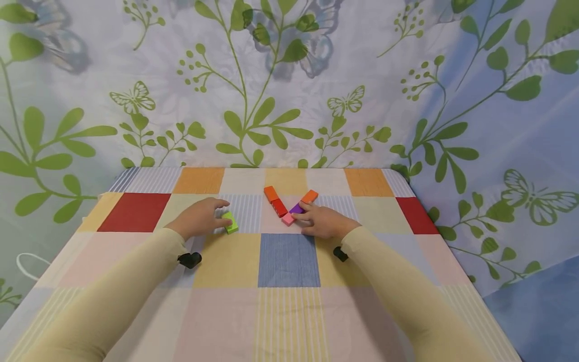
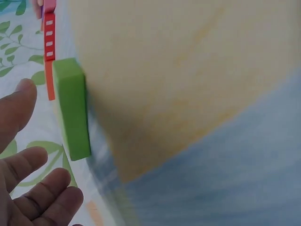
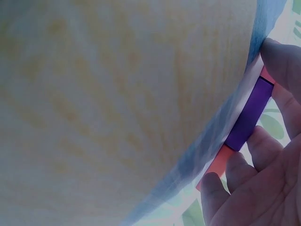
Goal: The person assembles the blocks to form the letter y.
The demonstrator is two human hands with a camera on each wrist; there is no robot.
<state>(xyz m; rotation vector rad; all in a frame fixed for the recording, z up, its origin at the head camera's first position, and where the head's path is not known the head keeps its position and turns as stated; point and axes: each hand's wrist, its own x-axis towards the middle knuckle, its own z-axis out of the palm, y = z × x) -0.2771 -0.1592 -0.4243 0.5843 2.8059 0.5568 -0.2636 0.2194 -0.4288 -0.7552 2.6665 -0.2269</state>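
Note:
A lime-green block (image 1: 231,224) lies on the patchwork cloth, with my left hand (image 1: 198,218) just beside it. In the left wrist view, the thumb and spread fingers stand apart from that green block (image 2: 71,110). My right hand (image 1: 329,222) rests its fingertips along a slanted row made up of a pink block (image 1: 287,219), a purple block (image 1: 296,209) and an orange block (image 1: 310,196). Seen from the right wrist, the thumb is by the pink end, while other fingertips touch the purple block (image 3: 250,113) and the orange block (image 3: 219,165).
Between the hands, a red block (image 1: 279,207) and another orange block (image 1: 270,193) form a second slanted row, meeting the pink block in a V. Behind the cloth-covered table (image 1: 289,261) hangs a leaf-patterned curtain (image 1: 267,80). Black wrist devices (image 1: 190,260) sit at both cuffs.

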